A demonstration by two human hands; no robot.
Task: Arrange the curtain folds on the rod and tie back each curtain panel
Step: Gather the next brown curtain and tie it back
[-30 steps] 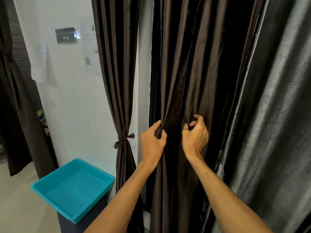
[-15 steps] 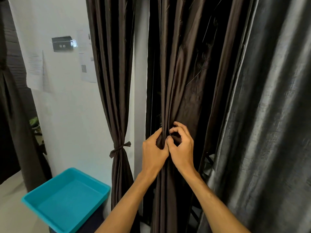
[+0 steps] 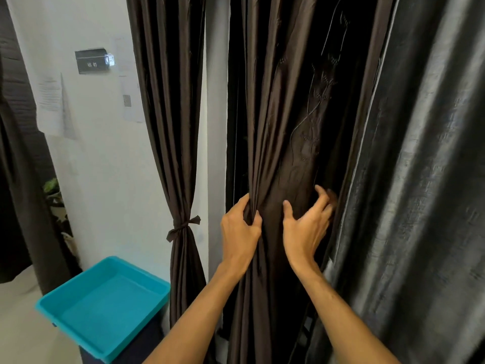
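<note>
Mid-gathering: left hand (image 3: pixel 240 229) pinches centre panel (image 3: pixel 283 122) pleats; right hand (image 3: pixel 305 225) spread, reaching right. Next, gather remaining folds, then tie.

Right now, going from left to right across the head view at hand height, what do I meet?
First the tied curtain panel → left hand, gripping the middle curtain → right hand, open → grey curtain.

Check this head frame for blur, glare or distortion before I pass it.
Head view: the right hand has motion-blurred fingertips; the left hand, gripping the brown curtain, is sharp; pale sheen streaks the grey curtain; the gap behind the brown curtain is near black; verticals lean outward at the edges.
</note>
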